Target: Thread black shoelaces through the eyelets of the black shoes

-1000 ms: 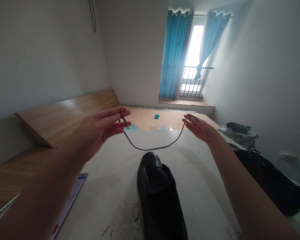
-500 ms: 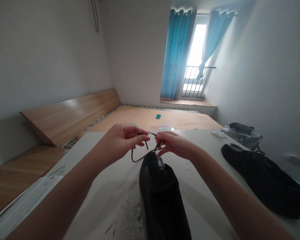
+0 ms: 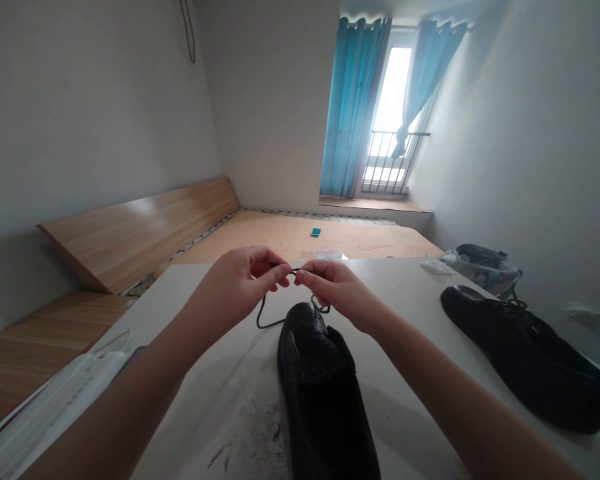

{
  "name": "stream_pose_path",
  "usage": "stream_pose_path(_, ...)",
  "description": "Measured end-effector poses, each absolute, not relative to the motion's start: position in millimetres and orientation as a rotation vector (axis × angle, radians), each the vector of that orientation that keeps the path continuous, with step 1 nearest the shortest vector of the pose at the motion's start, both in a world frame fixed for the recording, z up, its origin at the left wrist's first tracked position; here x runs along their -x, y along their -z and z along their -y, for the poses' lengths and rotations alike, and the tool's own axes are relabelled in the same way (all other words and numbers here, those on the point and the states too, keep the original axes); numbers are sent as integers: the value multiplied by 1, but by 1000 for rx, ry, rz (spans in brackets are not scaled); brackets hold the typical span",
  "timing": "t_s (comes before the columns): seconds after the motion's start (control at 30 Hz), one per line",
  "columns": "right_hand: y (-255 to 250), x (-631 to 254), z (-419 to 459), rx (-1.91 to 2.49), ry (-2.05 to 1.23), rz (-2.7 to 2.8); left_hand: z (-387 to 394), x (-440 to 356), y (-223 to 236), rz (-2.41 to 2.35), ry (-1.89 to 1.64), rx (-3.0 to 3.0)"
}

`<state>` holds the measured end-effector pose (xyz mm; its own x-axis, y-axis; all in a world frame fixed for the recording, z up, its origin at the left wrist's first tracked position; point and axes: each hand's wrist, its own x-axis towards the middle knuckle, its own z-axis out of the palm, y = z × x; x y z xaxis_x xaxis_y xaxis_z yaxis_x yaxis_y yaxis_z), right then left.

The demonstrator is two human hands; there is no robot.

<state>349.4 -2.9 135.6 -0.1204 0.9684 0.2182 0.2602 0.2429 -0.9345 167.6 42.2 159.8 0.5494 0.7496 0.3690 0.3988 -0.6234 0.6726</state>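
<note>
A black shoe [image 3: 323,387] lies on the white table [image 3: 215,373] right in front of me, toe pointing away. Above its toe my left hand [image 3: 243,280] and my right hand [image 3: 337,287] meet, fingertips almost touching. Both pinch a thin black shoelace [image 3: 267,321], whose slack hangs in a loop down to the table left of the toe. Another short loop shows under my right fingers.
A second black shoe [image 3: 525,360] lies at the table's right side, with a grey bag [image 3: 485,263] behind it. White plastic [image 3: 55,393] sits at the left edge. A bare wooden bed frame [image 3: 140,227] and a curtained window [image 3: 385,113] are beyond.
My hands were wide apart with the lace stretched between them; they have come together above the shoe's toe and now pinch the lace close, its slack hanging as a loop.
</note>
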Motion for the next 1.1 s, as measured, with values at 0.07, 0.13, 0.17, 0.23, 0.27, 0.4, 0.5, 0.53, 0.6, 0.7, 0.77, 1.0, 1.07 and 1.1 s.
stream_pose_path(0.07, -136, -351, 2, 1207, -909, 1609, -43, -167, -159, -967, -831, -2390)
stream_pose_path(0.13, -135, -353, 1, 1214, -899, 1643, -43, -166, -158, -960, -833, -2519)
stream_pose_path(0.17, -135, -353, 0, 1213, -899, 1660, -43, -166, -157, -938, -857, -2568)
stream_pose_path(0.23, -135, -354, 0, 1221, -890, 1696, -41, -165, -158, -896, -886, -2635)
stream_pose_path(0.27, -135, -354, 0, 1231, -884, 1714, -40, -165, -159, -899, -860, -2647)
stream_pose_path(0.4, -135, -354, 1, 1320, -851, 1775, -37, -163, -163, -977, -547, -2599)
stream_pose_path(0.5, -134, -353, 2, 1439, -796, 1793, -38, -160, -162, -1032, -422, -2646)
stream_pose_path(0.53, -134, -353, 3, 1484, -762, 1794, -39, -159, -161, -1075, -375, -2665)
stream_pose_path(0.6, -134, -352, 4, 1561, -700, 1813, -40, -159, -157, -1153, -219, -2654)
stream_pose_path(0.7, -133, -353, 7, 1606, -739, 1968, -38, -162, -150, -1148, -1, -2586)
stream_pose_path(0.77, -132, -353, 9, 1603, -791, 2091, -36, -164, -146, -1122, 47, -2584)
stream_pose_path(1.0, -132, -355, 12, 1637, -746, 2316, -30, -171, -140, -1095, 85, -2587)
stream_pose_path(1.07, -132, -356, 13, 1623, -754, 2380, -30, -172, -140, -1089, 82, -2584)
stream_pose_path(1.1, -132, -356, 13, 1619, -750, 2401, -30, -172, -139, -1088, 84, -2581)
